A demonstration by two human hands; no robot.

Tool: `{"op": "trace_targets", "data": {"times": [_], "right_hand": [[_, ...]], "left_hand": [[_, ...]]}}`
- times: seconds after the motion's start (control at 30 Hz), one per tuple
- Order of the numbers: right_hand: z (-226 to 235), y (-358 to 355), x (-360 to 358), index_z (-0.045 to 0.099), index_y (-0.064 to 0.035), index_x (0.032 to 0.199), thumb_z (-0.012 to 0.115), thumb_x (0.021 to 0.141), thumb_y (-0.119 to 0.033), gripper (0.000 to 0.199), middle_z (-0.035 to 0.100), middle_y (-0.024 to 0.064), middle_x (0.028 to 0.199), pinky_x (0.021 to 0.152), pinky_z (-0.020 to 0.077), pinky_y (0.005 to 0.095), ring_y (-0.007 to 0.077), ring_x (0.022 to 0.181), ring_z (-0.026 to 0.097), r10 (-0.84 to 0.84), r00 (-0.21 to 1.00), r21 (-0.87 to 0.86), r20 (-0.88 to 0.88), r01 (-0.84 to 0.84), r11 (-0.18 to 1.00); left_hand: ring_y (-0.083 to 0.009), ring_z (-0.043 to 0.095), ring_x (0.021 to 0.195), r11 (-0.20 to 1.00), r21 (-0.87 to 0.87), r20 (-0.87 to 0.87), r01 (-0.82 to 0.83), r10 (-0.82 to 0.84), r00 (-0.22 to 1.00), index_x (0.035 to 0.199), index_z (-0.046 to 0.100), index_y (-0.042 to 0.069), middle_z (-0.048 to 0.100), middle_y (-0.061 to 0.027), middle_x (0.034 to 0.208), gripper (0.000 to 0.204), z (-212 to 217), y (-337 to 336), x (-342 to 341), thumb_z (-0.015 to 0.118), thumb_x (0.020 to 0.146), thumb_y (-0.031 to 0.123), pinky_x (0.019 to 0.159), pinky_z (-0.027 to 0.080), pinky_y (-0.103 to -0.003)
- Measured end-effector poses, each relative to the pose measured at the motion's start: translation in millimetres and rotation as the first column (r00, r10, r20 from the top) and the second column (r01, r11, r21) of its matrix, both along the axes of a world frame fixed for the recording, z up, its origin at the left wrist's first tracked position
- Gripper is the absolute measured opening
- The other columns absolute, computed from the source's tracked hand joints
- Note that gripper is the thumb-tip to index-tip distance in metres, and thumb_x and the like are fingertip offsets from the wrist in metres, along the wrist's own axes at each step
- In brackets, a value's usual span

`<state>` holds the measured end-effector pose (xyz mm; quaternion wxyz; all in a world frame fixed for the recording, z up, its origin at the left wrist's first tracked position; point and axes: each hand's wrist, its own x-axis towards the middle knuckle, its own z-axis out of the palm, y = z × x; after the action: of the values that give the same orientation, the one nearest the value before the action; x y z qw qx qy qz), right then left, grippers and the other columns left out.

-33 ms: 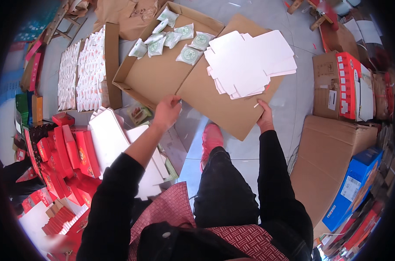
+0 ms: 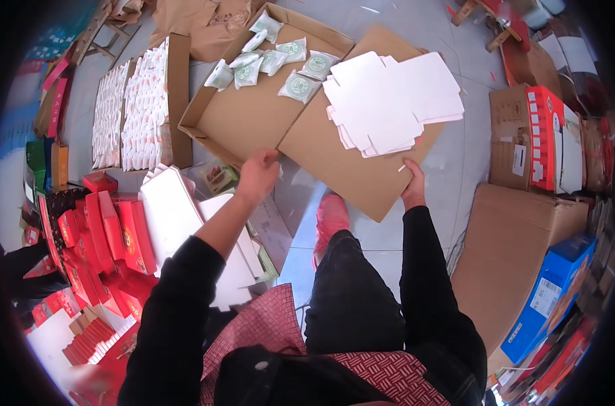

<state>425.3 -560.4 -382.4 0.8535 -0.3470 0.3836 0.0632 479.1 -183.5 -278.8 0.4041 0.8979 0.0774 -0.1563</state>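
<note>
A shallow cardboard box (image 2: 243, 132) lies open in front of me. Several small wrapped packets with green round prints, one of them a white packet (image 2: 299, 87), sit at its far side. Against the box's right edge is a flat brown cardboard panel (image 2: 361, 179); whether the two are joined I cannot tell. A stack of white die-cut card blanks (image 2: 389, 101) rests on the panel. My left hand (image 2: 259, 177) is closed at the box's near corner, its fingertips partly hidden. With the thumb on top, my right hand (image 2: 414, 186) grips the panel's near right edge.
At the left stands a carton of white packets (image 2: 145, 108), with red boxes (image 2: 121, 233) and white card sheets (image 2: 169, 203) nearer me. A large brown carton (image 2: 504, 250) and a blue box (image 2: 548, 298) flank my right arm. My foot in a pink shoe (image 2: 331, 223) is below the panel.
The whole view has shifted very slightly. Both hands keep their places on the box and the panel.
</note>
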Motion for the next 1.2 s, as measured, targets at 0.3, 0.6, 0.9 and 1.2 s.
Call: {"op": "trace_targets", "data": {"times": [0.3, 0.6, 0.9, 1.2], "right_hand": [[19, -18, -58, 0.057, 0.0006, 0.114, 0.062, 0.08, -0.017, 0.039, 0.063, 0.0116, 0.105, 0.089, 0.0481, 0.0377, 0.0262, 0.1, 0.06, -0.049, 0.997, -0.013, 0.065, 0.05, 0.999], [86, -21, -72, 0.054, 0.0036, 0.118, 0.06, 0.077, -0.015, 0.045, 0.061, 0.0135, 0.11, 0.091, 0.0473, 0.0372, 0.0272, 0.101, 0.059, -0.028, 0.996, -0.115, 0.088, 0.039, 0.993], [158, 11, -19, 0.054, 0.0032, 0.116, 0.06, 0.079, -0.014, 0.041, 0.062, 0.0132, 0.109, 0.089, 0.0484, 0.0373, 0.0261, 0.101, 0.06, 0.09, 0.961, -0.13, 0.261, -0.058, 0.99], [191, 177, 155, 0.057, -0.0002, 0.11, 0.057, 0.085, -0.015, 0.029, 0.062, 0.0104, 0.107, 0.089, 0.0474, 0.0364, 0.0233, 0.1, 0.06, 0.285, 0.856, 0.026, 0.432, -0.328, 0.944]], "left_hand": [[-0.0141, 0.059, 0.082, 0.994, 0.083, -0.018, -0.064, 0.065, 0.998, 0.112, 0.061, 0.001, 0.063, -0.0072, 0.092, 0.033, -15, 29, 12, 0.062, 0.08, 0.012, 0.065, 0.049, -0.027], [-0.012, 0.057, 0.093, 0.902, -0.278, -0.293, -0.329, 0.247, 0.924, 0.116, 0.058, 0.0, 0.061, -0.0049, 0.101, 0.035, 56, 10, 16, 0.061, 0.083, 0.01, 0.081, 0.045, -0.025], [-0.015, 0.056, 0.104, 0.867, -0.441, 0.014, -0.232, 0.265, 0.964, 0.112, 0.058, 0.002, 0.059, -0.0076, 0.109, 0.024, 130, 63, -26, 0.056, 0.087, 0.001, 0.084, 0.048, -0.028], [-0.02, 0.056, 0.109, 0.937, -0.226, 0.224, -0.266, 0.316, 0.922, 0.109, 0.056, 0.001, 0.056, -0.011, 0.118, 0.025, 249, 160, -147, 0.053, 0.085, -0.007, 0.086, 0.048, -0.03]]}}
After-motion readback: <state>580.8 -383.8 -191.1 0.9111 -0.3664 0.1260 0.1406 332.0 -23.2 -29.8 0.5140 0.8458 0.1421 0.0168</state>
